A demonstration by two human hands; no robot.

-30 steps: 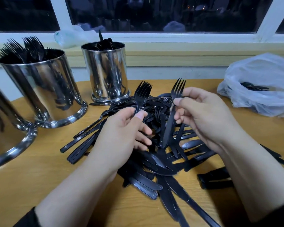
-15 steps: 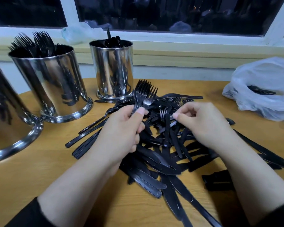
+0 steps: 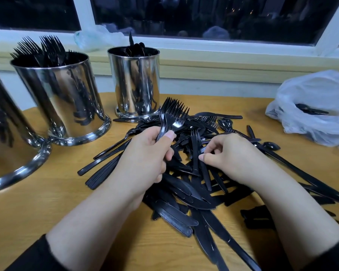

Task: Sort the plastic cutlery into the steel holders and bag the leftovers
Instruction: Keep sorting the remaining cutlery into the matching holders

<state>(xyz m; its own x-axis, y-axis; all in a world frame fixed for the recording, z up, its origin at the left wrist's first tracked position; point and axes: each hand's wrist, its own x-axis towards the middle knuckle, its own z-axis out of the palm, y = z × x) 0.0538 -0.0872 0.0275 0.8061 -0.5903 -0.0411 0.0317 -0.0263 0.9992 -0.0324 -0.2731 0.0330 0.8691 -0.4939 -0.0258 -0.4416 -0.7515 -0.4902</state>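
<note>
The left hand (image 3: 145,157) grips a bunch of black forks (image 3: 171,116), tines up. The right hand (image 3: 231,155) pinches a fork (image 3: 195,151) lying in the cutlery pile (image 3: 184,192) on the wooden table (image 3: 47,212). Steel holders (image 3: 67,98) stand at left; a plastic bag (image 3: 317,106) sits at right.

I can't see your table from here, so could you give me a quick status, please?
Left hand grips fork bunch. Right hand pinches a fork in the pile. Nothing in the way.

place: canteen or café back area, likely | cues: steel holders (image 3: 67,94) of bulk black plastic cutlery (image 3: 186,184) | wooden counter (image 3: 37,212) by night window (image 3: 204,16)
</note>
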